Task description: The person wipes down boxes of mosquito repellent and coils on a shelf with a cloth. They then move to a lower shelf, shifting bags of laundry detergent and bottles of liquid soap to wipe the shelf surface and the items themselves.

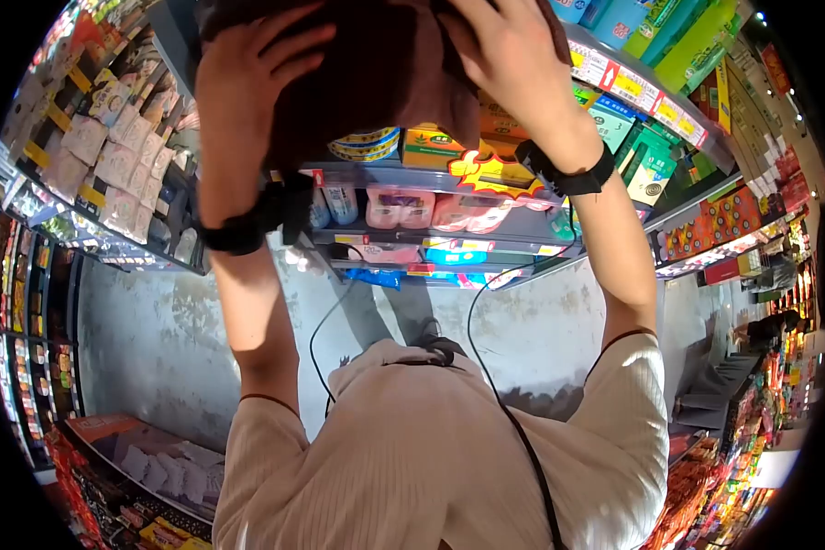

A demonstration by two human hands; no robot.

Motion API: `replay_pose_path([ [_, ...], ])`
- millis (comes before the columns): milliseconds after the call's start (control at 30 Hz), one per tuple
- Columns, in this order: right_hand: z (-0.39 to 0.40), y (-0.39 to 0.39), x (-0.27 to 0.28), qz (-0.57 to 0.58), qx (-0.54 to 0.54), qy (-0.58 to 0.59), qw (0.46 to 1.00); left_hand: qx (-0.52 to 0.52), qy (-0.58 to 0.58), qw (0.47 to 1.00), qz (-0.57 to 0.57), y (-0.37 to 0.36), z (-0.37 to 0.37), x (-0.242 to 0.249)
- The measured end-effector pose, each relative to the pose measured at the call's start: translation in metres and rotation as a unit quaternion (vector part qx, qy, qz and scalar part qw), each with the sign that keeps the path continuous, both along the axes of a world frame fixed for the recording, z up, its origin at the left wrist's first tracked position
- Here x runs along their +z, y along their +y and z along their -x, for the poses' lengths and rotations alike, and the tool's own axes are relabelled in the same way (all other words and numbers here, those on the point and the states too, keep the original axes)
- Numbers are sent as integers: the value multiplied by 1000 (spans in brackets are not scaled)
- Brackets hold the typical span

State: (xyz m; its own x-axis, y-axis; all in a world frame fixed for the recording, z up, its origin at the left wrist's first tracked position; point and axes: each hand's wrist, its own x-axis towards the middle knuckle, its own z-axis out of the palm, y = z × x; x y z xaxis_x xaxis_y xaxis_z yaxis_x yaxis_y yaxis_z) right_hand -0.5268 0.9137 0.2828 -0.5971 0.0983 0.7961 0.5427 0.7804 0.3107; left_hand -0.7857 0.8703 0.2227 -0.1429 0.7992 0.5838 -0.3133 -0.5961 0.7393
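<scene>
A dark brown cloth (357, 87) hangs at the top of the view, close to me and in front of the shelf. My left hand (238, 78) lies against its left side, fingers stretched out and apart, slightly blurred. On the cloth's right side, my right hand (522, 64) grips it with bent fingers; some fingertips are cut off by the frame's upper edge. Black bands circle both wrists. Just below the cloth's lower edge are yellow-and-orange boxes (431, 147) and a round blue-and-yellow tin (365, 145).
Lower shelves carry pink packs (401, 208) and blue packets (456, 254). Green bottles (697, 46) stand at upper right. Wrapped goods (124, 160) fill the left rack. Thin black cables (472, 316) run down past my body. Grey floor (156, 321) lies below.
</scene>
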Motion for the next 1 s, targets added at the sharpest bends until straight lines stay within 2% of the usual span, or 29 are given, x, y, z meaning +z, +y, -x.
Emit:
replay_pose_path([
  [33, -2, 3, -1, 6, 4, 14, 1000, 6, 2, 1000, 1, 10, 1, -12],
  [67, -4, 15, -7, -15, 30, 54, 998, 296, 267, 912, -93, 18, 2, -18],
  [100, -9, 21, -12, -20, 34, 57, 998, 537, 484, 669, -171, 23, 2, -17],
  [133, -16, 27, -16, -25, 32, 57, 998, 416, 242, 864, -144, 14, -38, -10],
  [167, -21, 32, -18, -30, 30, 57, 997, 413, 279, 859, -121, 12, -49, -4],
  [233, -28, 38, -15, -49, 14, 53, 997, 449, 399, 756, -260, 33, -57, -1],
  [433, -54, 37, -19, -53, 18, 59, 997, 456, 471, 698, -288, 40, -80, 9],
  [533, -71, 38, -26, -64, -16, 78, 995, 442, 496, 676, -320, 39, -94, 16],
  [700, -113, 43, -39, -91, -32, 73, 993, 409, 504, 677, -347, 55, -132, 9],
  [833, -152, 40, -44, -77, -99, 96, 987, 386, 494, 685, -371, 71, -172, 8],
  [900, -173, 37, -42, -79, -126, 117, 982, 340, 456, 717, -403, 75, -192, 11],
  [1000, -208, 34, -38, -51, -188, 114, 974, 358, 439, 720, -400, 86, -228, 14],
])
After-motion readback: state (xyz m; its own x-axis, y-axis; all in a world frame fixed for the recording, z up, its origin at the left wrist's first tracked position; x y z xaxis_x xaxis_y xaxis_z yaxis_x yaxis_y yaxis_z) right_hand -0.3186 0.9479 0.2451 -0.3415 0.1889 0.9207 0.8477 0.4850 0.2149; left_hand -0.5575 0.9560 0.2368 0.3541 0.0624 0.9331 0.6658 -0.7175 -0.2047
